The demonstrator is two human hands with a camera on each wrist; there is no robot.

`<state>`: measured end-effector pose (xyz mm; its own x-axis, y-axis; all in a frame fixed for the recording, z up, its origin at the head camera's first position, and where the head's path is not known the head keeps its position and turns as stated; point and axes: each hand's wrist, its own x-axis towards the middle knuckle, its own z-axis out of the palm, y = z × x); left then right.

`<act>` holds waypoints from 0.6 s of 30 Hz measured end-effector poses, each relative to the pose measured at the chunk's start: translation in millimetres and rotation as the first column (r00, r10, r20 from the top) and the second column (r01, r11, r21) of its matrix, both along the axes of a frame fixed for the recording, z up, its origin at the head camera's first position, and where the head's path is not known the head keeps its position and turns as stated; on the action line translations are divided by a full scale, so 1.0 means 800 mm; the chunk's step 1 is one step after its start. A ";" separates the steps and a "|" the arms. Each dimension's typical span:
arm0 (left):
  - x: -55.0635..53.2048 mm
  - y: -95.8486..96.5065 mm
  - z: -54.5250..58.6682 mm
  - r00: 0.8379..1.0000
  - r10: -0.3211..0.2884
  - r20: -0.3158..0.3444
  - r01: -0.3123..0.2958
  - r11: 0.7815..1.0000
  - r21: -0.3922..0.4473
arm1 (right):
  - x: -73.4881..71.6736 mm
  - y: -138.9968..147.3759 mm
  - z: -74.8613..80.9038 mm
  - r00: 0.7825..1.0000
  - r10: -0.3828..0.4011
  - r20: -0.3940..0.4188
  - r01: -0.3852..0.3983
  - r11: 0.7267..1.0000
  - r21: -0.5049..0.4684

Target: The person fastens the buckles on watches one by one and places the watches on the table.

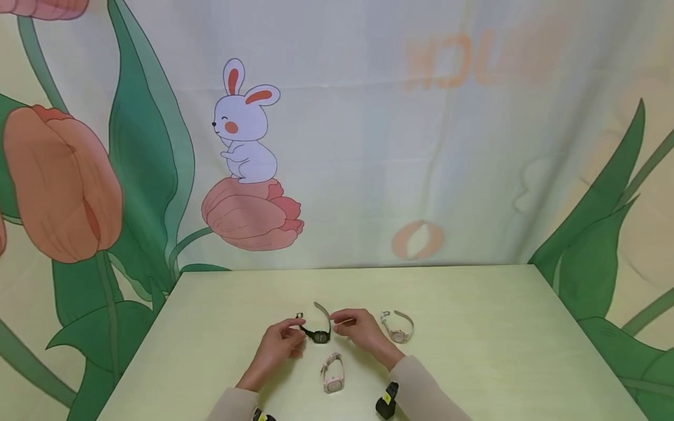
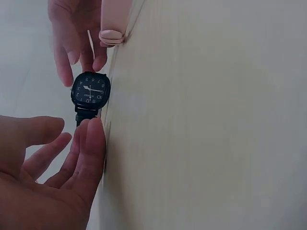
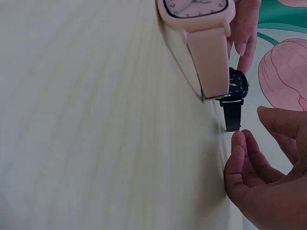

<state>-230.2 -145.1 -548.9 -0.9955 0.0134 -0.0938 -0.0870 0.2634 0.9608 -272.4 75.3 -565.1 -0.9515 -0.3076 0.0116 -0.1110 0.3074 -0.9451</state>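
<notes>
A black wristwatch (image 1: 320,337) with a rounded square dial stands on its edge on the table, its strap unfastened and spread into a U. To its left my left hand (image 1: 276,345) has its fingertips at the strap, thumb held apart, as the left wrist view shows. On the other side my right hand (image 1: 360,328) keeps its fingers close to the other strap half; in the right wrist view its thumb stands away and its fingertips (image 3: 238,139) lie just by the strap end. Whether they touch it I cannot tell. A pink wristwatch (image 1: 334,385) stands nearer me, between my forearms.
A third watch (image 1: 399,337), with a pale strap curved open, stands right of my right hand. The pale table (image 1: 500,351) ends at a hanging cloth (image 1: 347,175) printed with tulips and a rabbit. Both wrists carry small black devices (image 1: 387,403).
</notes>
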 end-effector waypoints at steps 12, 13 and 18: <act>-0.006 0.001 -0.010 0.999 -0.029 0.014 0.030 0.999 -0.039 | -0.002 -0.008 -0.007 0.999 0.019 -0.030 -0.016 0.994 0.104; -0.006 0.001 -0.009 0.999 -0.035 0.019 0.036 0.998 -0.044 | -0.002 -0.008 -0.006 0.999 0.023 -0.038 -0.019 0.993 0.118; -0.007 0.001 -0.009 0.998 -0.051 0.020 0.052 0.997 -0.057 | -0.002 -0.010 -0.006 0.994 0.045 -0.095 -0.027 0.982 0.187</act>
<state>-236.1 -144.0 -556.2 -0.9917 0.0590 -0.1138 -0.0890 0.3226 0.9423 -274.4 67.5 -570.1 -0.9367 -0.3474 0.0440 -0.2148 0.4705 -0.8559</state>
